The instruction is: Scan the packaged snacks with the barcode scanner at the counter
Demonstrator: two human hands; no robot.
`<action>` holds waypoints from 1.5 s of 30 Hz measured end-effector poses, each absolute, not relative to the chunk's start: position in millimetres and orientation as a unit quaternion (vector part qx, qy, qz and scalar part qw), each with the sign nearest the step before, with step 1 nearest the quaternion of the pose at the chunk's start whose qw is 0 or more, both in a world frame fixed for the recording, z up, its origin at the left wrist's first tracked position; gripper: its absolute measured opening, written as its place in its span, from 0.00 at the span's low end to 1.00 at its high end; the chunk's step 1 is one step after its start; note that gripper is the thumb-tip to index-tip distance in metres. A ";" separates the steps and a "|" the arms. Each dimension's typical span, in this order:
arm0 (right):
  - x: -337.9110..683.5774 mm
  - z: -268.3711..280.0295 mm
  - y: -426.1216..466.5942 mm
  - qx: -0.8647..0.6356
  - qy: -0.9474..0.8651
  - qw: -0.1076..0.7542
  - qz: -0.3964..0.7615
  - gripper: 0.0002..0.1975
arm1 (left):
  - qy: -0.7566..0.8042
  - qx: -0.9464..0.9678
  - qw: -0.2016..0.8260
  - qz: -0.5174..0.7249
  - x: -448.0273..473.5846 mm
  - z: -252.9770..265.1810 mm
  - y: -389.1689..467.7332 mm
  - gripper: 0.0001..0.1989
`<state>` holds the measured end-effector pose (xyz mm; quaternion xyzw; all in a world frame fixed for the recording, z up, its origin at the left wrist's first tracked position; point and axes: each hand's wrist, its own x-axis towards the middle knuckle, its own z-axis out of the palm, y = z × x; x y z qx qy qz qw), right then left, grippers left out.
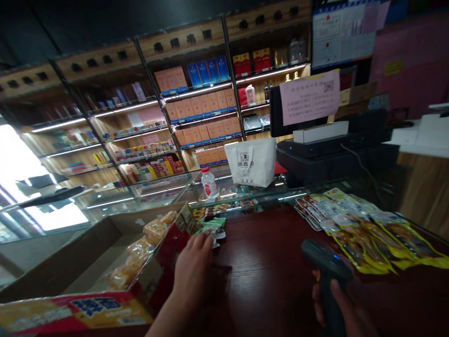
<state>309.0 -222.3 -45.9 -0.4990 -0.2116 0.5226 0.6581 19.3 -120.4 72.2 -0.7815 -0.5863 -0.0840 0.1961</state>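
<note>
My right hand is closed around the grip of a dark handheld barcode scanner. A small blue light glows on the scanner, whose head points up and left over the dark red counter. My left hand reaches forward, back of the hand up, beside the open cardboard box. Its fingers bend down at a small pile of green-and-white packets; the fingertips are hidden, so whether they grip a packet does not show. Inside the box, plastic-wrapped golden snacks lie along the right wall.
On the right of the counter lie several yellow-edged vacuum food packs. Behind stand a red-capped bottle, a white bag and a monitor with a pink notice. Lit shelves with boxes line the far wall.
</note>
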 end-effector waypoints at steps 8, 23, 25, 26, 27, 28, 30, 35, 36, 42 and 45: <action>324.6 -62.4 -219.9 -0.482 -0.230 0.623 0.572 0.39 | -0.515 -0.827 0.081 -0.210 36.7 -42.3 -176.4 0.08; 307.5 -33.3 -228.0 -0.447 -0.230 0.705 0.500 0.29 | -0.649 -0.688 -0.176 -0.273 41.9 -15.3 -148.6 0.12; 306.0 -31.7 -228.0 -0.444 -0.231 0.707 0.500 0.29 | -0.639 -0.658 -0.237 -0.320 48.5 -12.5 -150.8 0.14; 305.4 -31.4 -227.7 -0.442 -0.230 0.708 0.501 0.29 | -0.630 -0.643 -0.264 -0.347 52.0 -11.1 -151.3 0.15; 305.0 -31.3 -227.2 -0.440 -0.229 0.709 0.501 0.29 | -0.618 -0.627 -0.292 -0.373 55.6 -9.9 -151.5 0.17; 304.6 -31.5 -226.7 -0.438 -0.229 0.711 0.499 0.29 | -0.603 -0.611 -0.325 -0.396 59.2 -8.8 -151.2 0.18; 304.0 -32.3 -226.0 -0.435 -0.226 0.717 0.496 0.28 | -0.573 -0.572 -0.399 -0.430 66.2 -6.8 -149.7 0.20; 302.7 -32.4 -225.9 -0.442 -0.212 0.721 0.490 0.29 | -0.513 -0.482 -0.538 -0.464 80.2 0.9 -139.7 0.27; 302.4 -31.7 -226.1 -0.444 -0.209 0.721 0.489 0.29 | -0.505 -0.467 -0.557 -0.465 82.7 3.3 -137.1 0.28; 301.7 -22.5 -224.6 -0.447 -0.190 0.725 0.488 0.30 | -0.456 -0.454 -0.609 -0.464 95.5 22.8 -123.5 0.25; 305.9 -14.5 -216.9 -0.435 -0.186 0.728 0.496 0.30 | -0.439 -0.487 -0.599 -0.460 98.4 29.4 -115.9 0.24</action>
